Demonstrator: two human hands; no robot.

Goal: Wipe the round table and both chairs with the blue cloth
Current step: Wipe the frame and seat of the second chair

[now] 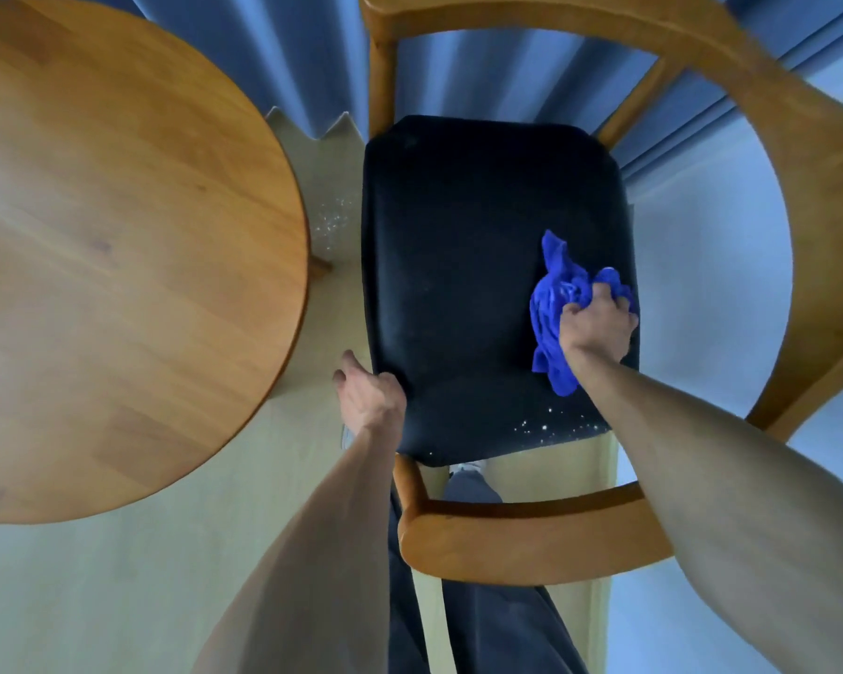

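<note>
Head view: your right hand (597,323) is gripping the bunched blue cloth (556,304) with curled fingers, pressing it on the chair (458,235) seat at 3 o'clock. Your left hand (368,391) is curling around the seat's 8 o'clock edge, beside the round table (118,235).

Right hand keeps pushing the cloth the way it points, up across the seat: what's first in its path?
Likely only bare seat ahead of the right hand and cloth, then the seat's far edge near the chair frame; depth there is unclear.
</note>
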